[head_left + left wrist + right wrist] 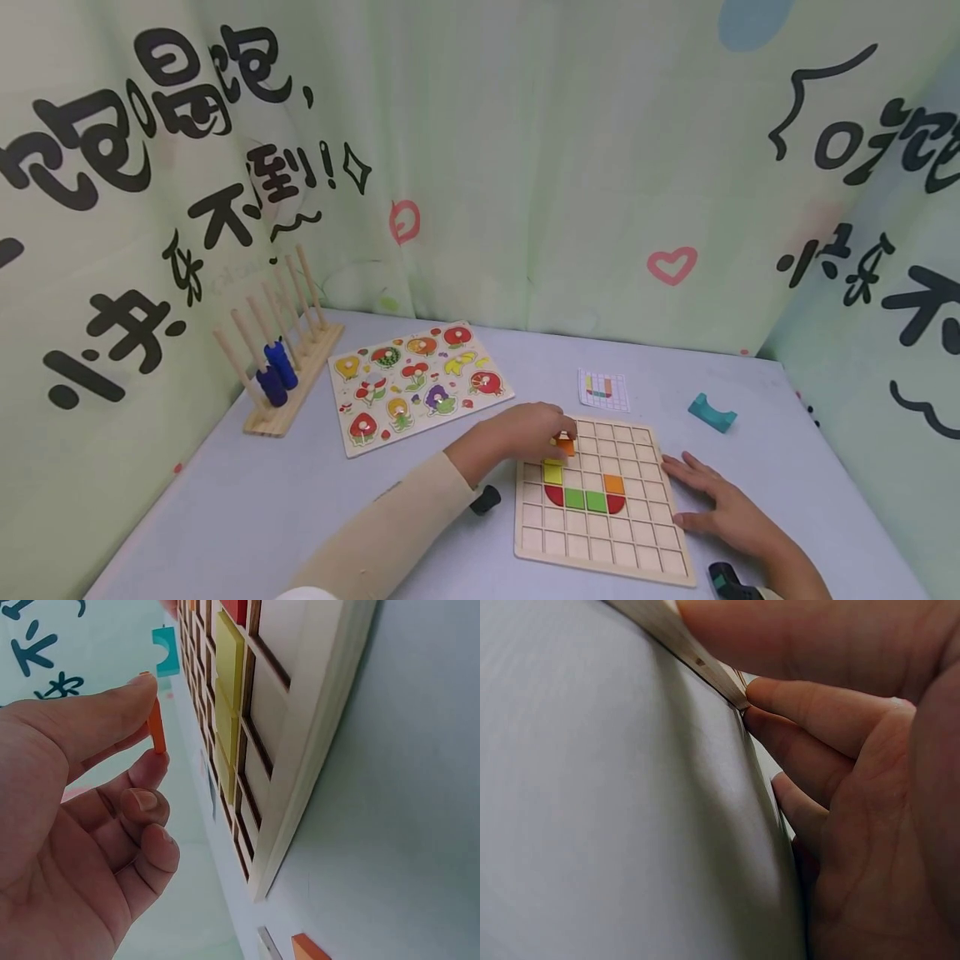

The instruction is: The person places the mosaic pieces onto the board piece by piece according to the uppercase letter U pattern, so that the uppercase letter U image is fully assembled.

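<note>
My left hand (528, 433) pinches an orange tile (156, 727) between thumb and fingers, above the upper left of a wooden grid board (637, 542). Yellow tiles (229, 660) run in a line on the board, partly hidden by this hand in the head view. Below them lie a red rounded piece (554, 496), two green tiles (585, 500) and a second red piece (617, 503), with another orange tile (614, 484) above that. My right hand (723, 508) has its fingers extended, its fingertips touching the board's right edge.
Behind the board lies a patterned grid card (613, 399), and a teal curved block (712, 413) is at right. A fruit puzzle board (450, 417) and a wooden peg stand (262, 427) with blue pieces occupy the left. One loose orange piece (309, 948) lies beside the board.
</note>
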The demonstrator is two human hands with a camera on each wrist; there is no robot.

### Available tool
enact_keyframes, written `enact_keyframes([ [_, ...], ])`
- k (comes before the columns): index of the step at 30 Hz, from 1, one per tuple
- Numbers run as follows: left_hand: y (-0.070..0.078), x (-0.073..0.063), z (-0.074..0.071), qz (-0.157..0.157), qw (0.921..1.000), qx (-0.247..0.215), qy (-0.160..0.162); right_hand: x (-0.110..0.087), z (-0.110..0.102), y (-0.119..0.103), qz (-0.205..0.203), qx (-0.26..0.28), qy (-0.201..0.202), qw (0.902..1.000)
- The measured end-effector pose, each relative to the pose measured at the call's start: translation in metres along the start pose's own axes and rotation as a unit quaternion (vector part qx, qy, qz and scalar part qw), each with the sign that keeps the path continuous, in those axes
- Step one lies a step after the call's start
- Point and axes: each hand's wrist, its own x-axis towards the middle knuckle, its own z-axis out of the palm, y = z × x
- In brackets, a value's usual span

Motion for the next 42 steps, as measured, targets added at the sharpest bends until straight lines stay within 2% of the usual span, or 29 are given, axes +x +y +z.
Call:
enact_keyframes([
  [10, 0.012, 0.013, 0.003, 0.02, 0.9997, 0.012, -0.009, 0.0, 0.0, 0.0, 0.005, -0.006, -0.001, 1.0],
  [19, 0.02, 0.023, 0.009, 0.025, 0.9993, 0.012, -0.023, 0.001, 0.0, -0.002, 0.009, -0.002, -0.006, 0.9999],
  [26, 0.03, 0.029, 0.009, 0.015, 0.9994, 0.003, -0.032, 0.001, -0.001, -0.001, 0.009, -0.006, -0.006, 0.9999],
  [35, 0.038, 0.039, 0.009, 0.016, 0.9987, 0.032, -0.036, -0.001, -0.001, -0.003, 0.012, -0.008, -0.009, 0.9999],
  [42, 0.042, 0.044, 0.009, 0.005, 0.9989, 0.024, -0.04, 0.0, -0.001, -0.004, 0.014, -0.005, -0.009, 0.9998],
])
